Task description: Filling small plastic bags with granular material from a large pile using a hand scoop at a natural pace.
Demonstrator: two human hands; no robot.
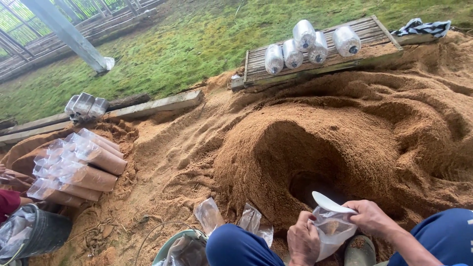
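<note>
Clear plastic bag gripped by left hand and right hand, with white scoop; mouth best held wide beside sawdust mound.

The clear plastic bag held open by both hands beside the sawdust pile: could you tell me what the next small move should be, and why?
Probably scoop sawdust from the hollow in the sawdust pile into the clear plastic bag. The left hand grips the bag's side, the right hand holds its mouth with a white scoop, and the bag looks nearly empty.
</note>
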